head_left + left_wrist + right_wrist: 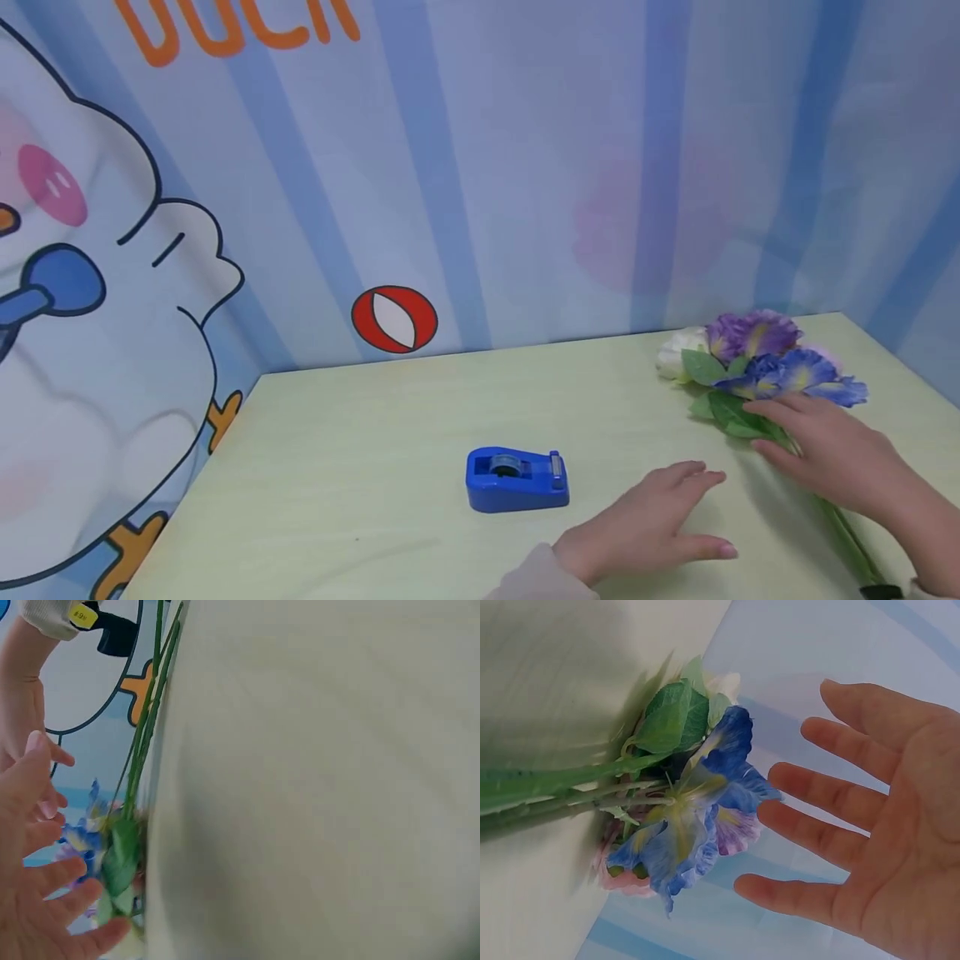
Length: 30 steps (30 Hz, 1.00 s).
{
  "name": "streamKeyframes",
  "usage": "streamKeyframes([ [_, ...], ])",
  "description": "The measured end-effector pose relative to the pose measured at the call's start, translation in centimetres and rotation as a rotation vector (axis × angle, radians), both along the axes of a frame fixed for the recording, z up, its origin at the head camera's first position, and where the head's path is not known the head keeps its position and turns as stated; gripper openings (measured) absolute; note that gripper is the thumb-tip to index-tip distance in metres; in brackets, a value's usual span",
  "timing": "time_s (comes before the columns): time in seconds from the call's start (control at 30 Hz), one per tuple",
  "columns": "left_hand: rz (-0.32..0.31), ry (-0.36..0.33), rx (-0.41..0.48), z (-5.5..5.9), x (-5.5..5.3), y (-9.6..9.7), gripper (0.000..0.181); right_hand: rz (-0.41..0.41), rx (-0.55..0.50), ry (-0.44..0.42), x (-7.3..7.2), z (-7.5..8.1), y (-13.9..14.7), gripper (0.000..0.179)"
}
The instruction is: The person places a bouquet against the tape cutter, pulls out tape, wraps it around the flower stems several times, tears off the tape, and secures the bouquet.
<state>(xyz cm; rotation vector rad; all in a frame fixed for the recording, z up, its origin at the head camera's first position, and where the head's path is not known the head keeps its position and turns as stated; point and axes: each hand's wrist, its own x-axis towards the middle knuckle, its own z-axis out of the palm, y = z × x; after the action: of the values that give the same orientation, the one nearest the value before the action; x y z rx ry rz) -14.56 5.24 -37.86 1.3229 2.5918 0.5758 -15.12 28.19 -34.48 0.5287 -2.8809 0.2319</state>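
Note:
A bunch of flowers with blue, purple, white and pink blooms lies at the right of the table, its green stems pointing toward the front edge. Over the stems, just below the blooms, hovers my right hand. In the right wrist view its fingers are spread and apart from the blue iris-like bloom. My left hand reaches in from the front, left of the stems, with fingers extended and nothing held. The left wrist view shows its fingers spread beside the leaves.
A blue tape dispenser with a roll of clear tape stands on the pale table, left of my left hand. Behind the table rises a blue striped backdrop with a printed cartoon duck and a red ball.

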Motion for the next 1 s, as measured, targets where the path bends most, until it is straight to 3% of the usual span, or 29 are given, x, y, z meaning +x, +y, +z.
streamKeyframes([
  [0.1, 0.011, -0.133, 0.141, -0.5, 0.0, 0.8, 0.06, -0.004, -0.021, 0.001, 0.0, 0.1, 0.3, 0.044],
  [0.17, 0.053, -0.258, 0.264, -0.8, 0.1, 1.3, 0.055, -0.012, -0.028, -0.006, 0.0, 0.1, 0.5, 0.044],
  [0.37, 0.361, -0.871, 0.776, -0.8, 0.8, 3.5, 0.042, -0.051, -0.028, -0.045, -0.4, 0.0, 1.1, 0.041],
  [0.47, 0.47, -1.074, 0.977, -0.8, 1.2, 4.6, 0.039, -0.064, -0.036, -0.07, -0.5, 0.0, 1.3, 0.039],
  [0.57, 0.561, -1.185, 1.059, -1.1, 1.5, 5.4, 0.038, -0.065, -0.058, -0.097, -0.6, 0.0, 1.4, 0.035],
  [0.77, 0.65, -1.339, 1.138, -1.8, 2.0, 6.3, 0.04, -0.058, -0.1, -0.16, -0.9, -0.2, 1.8, 0.036],
  [1.0, 0.747, -1.376, 1.141, -1.1, 2.0, 8.3, 0.046, -0.071, -0.141, -0.189, -1.4, -0.2, 2.6, 0.032],
])
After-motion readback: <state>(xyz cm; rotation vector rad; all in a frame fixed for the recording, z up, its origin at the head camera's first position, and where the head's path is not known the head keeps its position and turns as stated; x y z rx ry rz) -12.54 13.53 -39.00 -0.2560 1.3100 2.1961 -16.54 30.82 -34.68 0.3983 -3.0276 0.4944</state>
